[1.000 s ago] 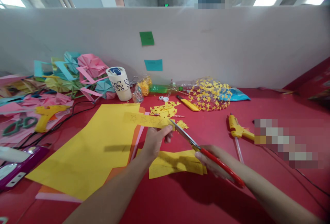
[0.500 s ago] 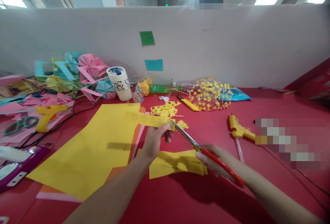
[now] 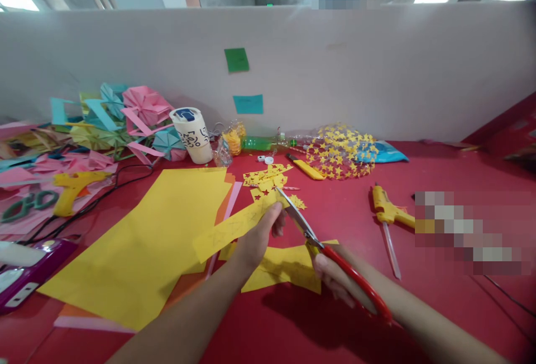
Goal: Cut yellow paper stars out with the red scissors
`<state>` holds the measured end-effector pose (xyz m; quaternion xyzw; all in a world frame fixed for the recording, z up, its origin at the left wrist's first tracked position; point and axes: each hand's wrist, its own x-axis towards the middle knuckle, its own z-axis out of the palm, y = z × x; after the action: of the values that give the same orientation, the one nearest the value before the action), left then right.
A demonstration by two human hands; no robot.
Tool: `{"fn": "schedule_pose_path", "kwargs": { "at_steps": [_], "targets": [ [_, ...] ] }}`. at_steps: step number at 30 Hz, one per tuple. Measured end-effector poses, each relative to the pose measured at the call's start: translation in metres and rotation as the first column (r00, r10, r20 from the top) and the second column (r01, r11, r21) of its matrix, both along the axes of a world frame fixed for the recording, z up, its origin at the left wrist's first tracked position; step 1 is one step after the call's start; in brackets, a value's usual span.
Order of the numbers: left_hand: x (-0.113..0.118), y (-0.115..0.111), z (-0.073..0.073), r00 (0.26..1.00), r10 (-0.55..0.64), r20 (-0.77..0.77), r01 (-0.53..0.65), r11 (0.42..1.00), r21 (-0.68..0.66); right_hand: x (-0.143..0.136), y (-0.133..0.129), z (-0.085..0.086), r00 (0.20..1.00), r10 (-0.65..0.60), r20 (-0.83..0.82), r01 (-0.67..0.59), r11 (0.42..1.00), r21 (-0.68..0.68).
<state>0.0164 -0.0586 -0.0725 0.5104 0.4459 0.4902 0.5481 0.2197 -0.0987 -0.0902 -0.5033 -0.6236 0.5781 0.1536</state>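
1. The strip (image 3: 228,230) is raised over the surface (image 3: 259,333), pinched near its far right end by the left hand (image 3: 257,235); its free end slants down toward the sheet (image 3: 167,230).
2. The right hand (image 3: 339,283) grasps the scissors (image 3: 354,273) by the red handles. The blades reach up to the pinched end of the strip, their tips beside the left thumb; how far they are parted is hard to read.
3. For clean cutting here, small bites along the faint drawn lines would serve better than long ones, with the strip turned to meet the blades.
4. The pinch should sit close enough to stiffen the paper, yet with thumb and fingertips out of the blades' line; they look very near it.
5. The left forearm comes in from the lower left, thumb uppermost, fingers curled beneath the strip. The right forearm comes in from the lower right, lower and nearer the body, so the scissors slant away and to the left.
6. Under and between the hands lie spare strips (image 3: 288,269). Just beyond are stars (image 3: 298,202) and scraps (image 3: 268,177) with star-shaped holes; a glue gun (image 3: 382,205) rests to the right.
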Motion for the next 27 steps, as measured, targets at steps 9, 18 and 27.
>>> {"fn": "schedule_pose_path", "kwargs": {
  "at_steps": [9,18,27],
  "targets": [
    [-0.003,0.002,-0.001,0.999,-0.047,0.018,0.049,0.996,-0.070,0.003,0.006,-0.010,0.999,-0.045,0.031,0.049,0.989,-0.137],
    [0.000,0.003,-0.002,1.000,-0.017,0.015,0.017,1.000,-0.021,-0.003,0.025,-0.018,0.995,-0.093,0.044,0.099,0.978,-0.183],
    [0.000,0.003,-0.004,0.998,-0.026,0.064,0.027,0.999,-0.025,0.001,0.010,-0.021,0.996,-0.081,0.022,0.084,0.974,-0.210]
  ]
}}
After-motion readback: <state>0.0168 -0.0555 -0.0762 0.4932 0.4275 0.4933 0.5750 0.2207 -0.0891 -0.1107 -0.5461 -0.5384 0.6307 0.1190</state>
